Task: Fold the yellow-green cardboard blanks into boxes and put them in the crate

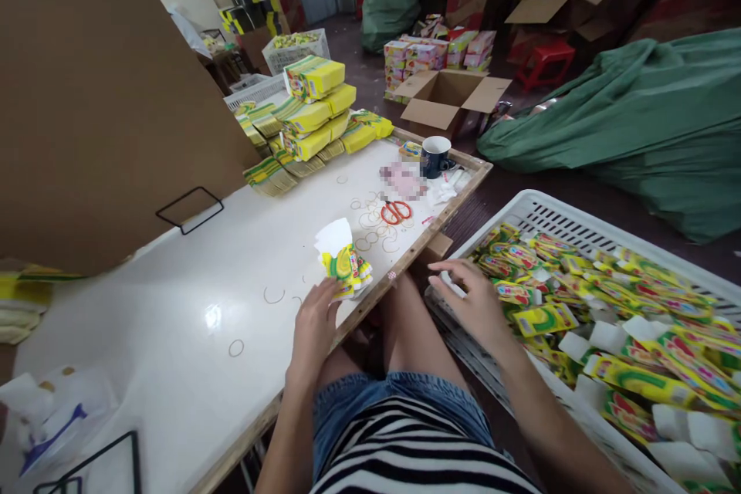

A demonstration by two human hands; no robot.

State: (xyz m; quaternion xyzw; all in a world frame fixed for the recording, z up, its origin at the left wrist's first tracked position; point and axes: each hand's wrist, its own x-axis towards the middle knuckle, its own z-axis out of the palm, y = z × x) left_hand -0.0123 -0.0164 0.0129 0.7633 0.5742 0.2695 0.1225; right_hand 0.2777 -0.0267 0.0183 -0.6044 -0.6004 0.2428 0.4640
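Observation:
My left hand (316, 320) is at the front edge of the white table, its fingers curled against a small bunch of yellow printed packets (346, 262). The bunch has green and red print, and white ends fan out at its far side. Some of the left fingertips are hidden by the packets. My right hand (473, 307) hovers by the near left rim of a white plastic basket (524, 208), thumb and fingers apart, with nothing in it. Many loose yellow packets (544, 319) with white ends lie jumbled in that basket.
Rubber bands (370, 235) and red-handled scissors (396, 211) lie on the white table (191, 340). A dark mug (435, 157) stands at its right corner. Yellow bundles (316, 112) are stacked at the back. An open carton (448, 96) and green sacks (631, 116) sit beyond.

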